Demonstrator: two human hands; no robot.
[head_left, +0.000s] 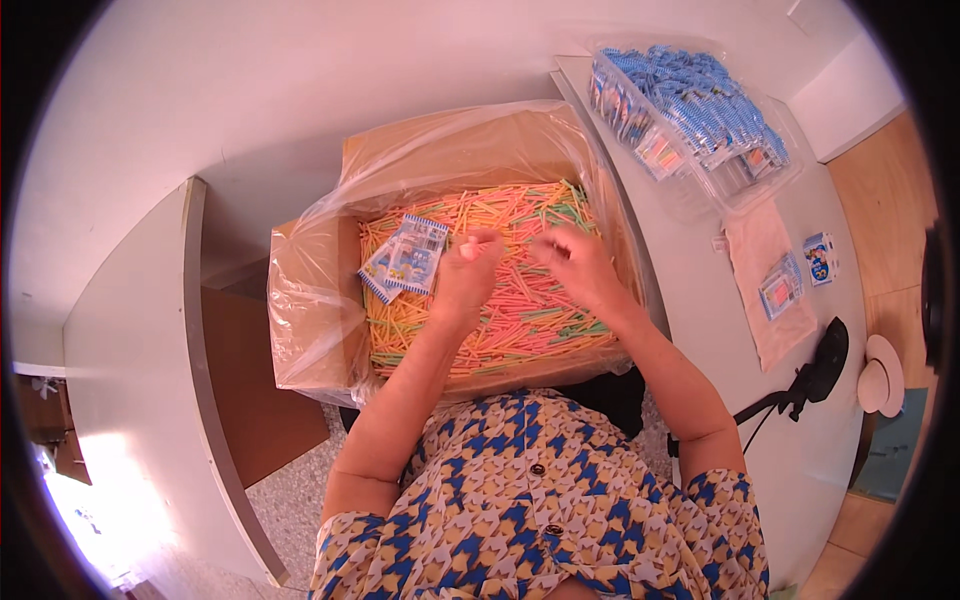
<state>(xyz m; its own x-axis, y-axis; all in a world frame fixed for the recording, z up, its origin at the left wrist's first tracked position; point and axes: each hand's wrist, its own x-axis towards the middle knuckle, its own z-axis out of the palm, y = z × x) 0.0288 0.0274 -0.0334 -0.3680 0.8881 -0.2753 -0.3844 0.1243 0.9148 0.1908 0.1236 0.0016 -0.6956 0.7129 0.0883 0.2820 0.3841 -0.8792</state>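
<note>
Gathering step. Left hand [468, 268] pinches a few coloured sticks [520, 300] over the lined carton [330, 300]; right hand [580, 262] grip half-open, empty. Next likely needs counting.

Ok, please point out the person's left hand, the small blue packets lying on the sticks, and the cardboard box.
left hand [468, 262]: head view, back of hand.
small blue packets [405, 258]: head view, top packet's face.
cardboard box [300, 305]: head view, left wall.

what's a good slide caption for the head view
Two bare hands, left hand and right hand, over thin coloured sticks in a plastic-lined cardboard box.
</note>
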